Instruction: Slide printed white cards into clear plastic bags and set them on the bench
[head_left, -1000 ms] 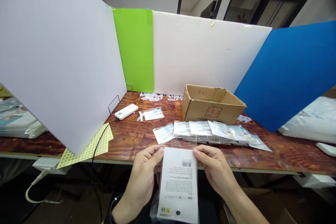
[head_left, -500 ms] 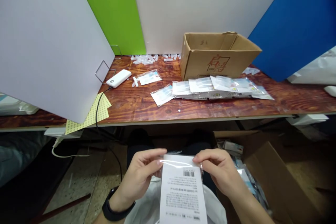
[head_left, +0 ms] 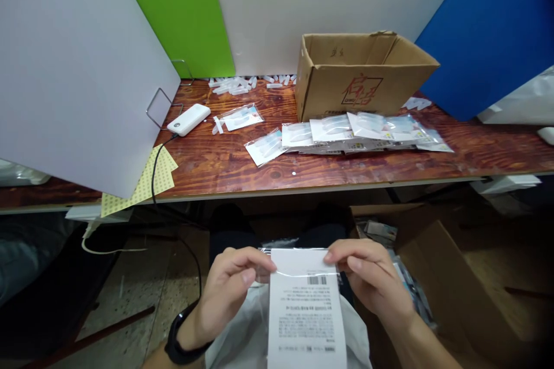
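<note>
A white printed card in a clear plastic sleeve (head_left: 306,311), with a barcode and rows of text, lies upside down to my view above my lap. At its upper left edge, my left hand (head_left: 231,285) holds the sleeve; the index fingertip rests on the card and the thumb is lifted off the front. The upper right corner is gripped by my right hand (head_left: 374,277), fingers bent at the edge. White plastic or cloth (head_left: 238,328) covers my lap under the card. The fingers behind the sleeve are partly hidden.
Similar sleeved packets (head_left: 331,127) overlap in front of a cardboard box (head_left: 367,92) on the wooden table (head_left: 216,176). Small whitish pieces (head_left: 234,85), a white power bank (head_left: 189,120) with cable and yellow sticker sheets (head_left: 151,184) lie leftward. An open carton (head_left: 459,288) with packets stands below right.
My left thumb has come up off the front of the sleeve, and the left index finger now lies on the card's edge. The table appears slightly higher in view.
</note>
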Demonstrator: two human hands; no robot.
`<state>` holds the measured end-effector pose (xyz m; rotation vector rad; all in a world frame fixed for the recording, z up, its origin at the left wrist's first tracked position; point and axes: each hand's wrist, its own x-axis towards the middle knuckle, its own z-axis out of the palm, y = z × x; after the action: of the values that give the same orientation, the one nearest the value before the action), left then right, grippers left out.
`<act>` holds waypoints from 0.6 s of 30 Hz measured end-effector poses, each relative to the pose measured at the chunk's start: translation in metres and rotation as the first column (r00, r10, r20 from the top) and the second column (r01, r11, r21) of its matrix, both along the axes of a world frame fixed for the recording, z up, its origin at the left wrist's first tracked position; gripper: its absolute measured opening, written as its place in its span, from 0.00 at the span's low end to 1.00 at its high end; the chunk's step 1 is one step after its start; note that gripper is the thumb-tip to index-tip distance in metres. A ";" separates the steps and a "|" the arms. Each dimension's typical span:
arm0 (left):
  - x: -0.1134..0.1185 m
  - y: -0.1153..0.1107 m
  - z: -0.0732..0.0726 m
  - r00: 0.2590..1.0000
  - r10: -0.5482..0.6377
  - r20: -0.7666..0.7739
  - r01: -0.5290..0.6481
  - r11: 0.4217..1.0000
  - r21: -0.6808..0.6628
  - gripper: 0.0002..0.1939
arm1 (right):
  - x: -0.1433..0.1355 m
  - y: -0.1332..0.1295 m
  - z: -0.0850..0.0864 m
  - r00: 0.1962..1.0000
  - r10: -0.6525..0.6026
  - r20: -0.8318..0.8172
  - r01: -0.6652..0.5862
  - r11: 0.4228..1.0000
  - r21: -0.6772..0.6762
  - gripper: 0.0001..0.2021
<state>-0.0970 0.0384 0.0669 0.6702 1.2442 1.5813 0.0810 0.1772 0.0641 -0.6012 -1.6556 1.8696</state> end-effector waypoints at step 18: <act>0.015 0.000 0.011 0.864 -0.018 -0.503 -0.122 0.962 -0.244 0.12 | -0.026 -0.010 0.010 0.922 -0.152 0.357 0.183 0.982 -0.053 0.19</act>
<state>-0.0820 0.0383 0.0775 0.9107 1.8388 1.2795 0.0546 0.1672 0.0744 -1.1349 -1.6817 1.7900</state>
